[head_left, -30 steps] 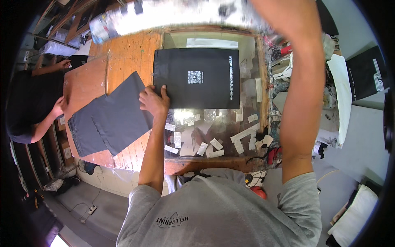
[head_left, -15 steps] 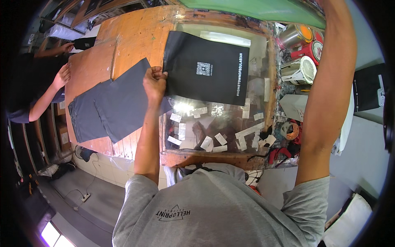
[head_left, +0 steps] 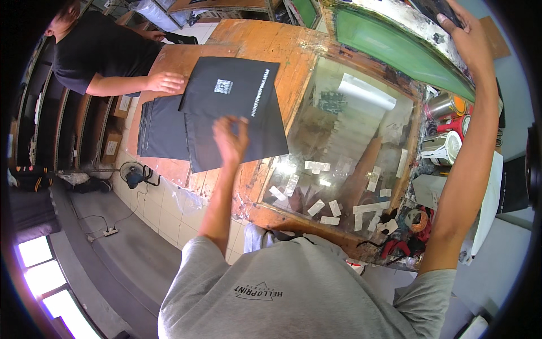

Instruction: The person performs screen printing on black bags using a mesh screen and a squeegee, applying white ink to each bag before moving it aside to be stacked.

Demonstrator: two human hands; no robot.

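Sheet of flat black, plastic-looking material (head_left: 240, 85), printed with a white square code and a line of white lettering, lay just beyond the left hand (head_left: 230, 140), nearly at its fingertips. That hand was blurred, its fingers loosely bent and holding nothing that showed; whether the fingertips touched the black surface beneath could not be made out. An overlapping pile of plain black rectangular sheets (head_left: 164, 127) lay to the left of the left hand and extended below it, partly under the printed sheet. Both rested on a worn orange-brown wooden table (head_left: 271, 39).

Beyond the left hand and to its left, a co-worker's bare hand (head_left: 165, 82) was near the printed sheet, fingers outstretched.

Well to the right of the left hand and far beyond it, the right hand (head_left: 471, 42) grasped a dark flat object (head_left: 435, 10), its thumb laid over one end. Just left of and below the right hand, a green mesh screen in a paint-stained frame (head_left: 389, 42) stood tilted. Between the two hands, but nearer the body, a clear rectangular glass panel (head_left: 316, 133) carried scattered short strips of pale tape (head_left: 317, 166). Below the right hand stood a silver, orange-topped paint can (head_left: 445, 106) and a white round tub (head_left: 443, 148).
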